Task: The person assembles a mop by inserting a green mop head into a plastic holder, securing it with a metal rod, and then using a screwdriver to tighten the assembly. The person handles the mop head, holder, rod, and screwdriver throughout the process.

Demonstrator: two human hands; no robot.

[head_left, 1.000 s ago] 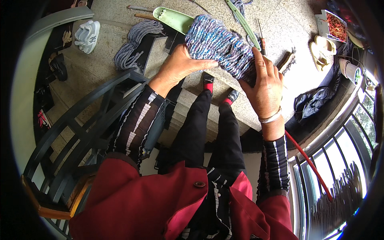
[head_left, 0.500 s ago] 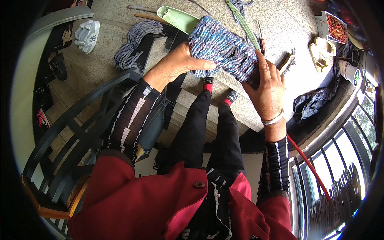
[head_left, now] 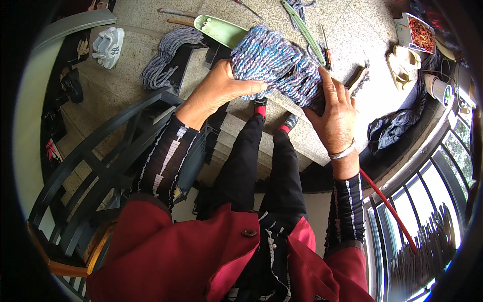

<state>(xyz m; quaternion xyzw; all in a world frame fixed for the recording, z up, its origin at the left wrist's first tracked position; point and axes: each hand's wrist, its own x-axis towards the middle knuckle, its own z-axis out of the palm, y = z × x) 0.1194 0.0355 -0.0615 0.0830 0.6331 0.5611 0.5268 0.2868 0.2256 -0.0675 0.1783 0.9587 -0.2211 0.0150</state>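
At upper left lies a yarn bundle [head_left: 173,48], near the left hand [head_left: 219,88], whose grip is closed on one end of the knitted piece [head_left: 269,58]. That piece spans the upper middle, apparently held two-handed to keep it stretched flat; the right hand [head_left: 334,113] has its grip closed around the other end.

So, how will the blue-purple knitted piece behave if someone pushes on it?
The knitted piece is probably soft and yielding, since it bunches in the middle. It likely grips rather than slips, because its thick yarn surface looks ridged.
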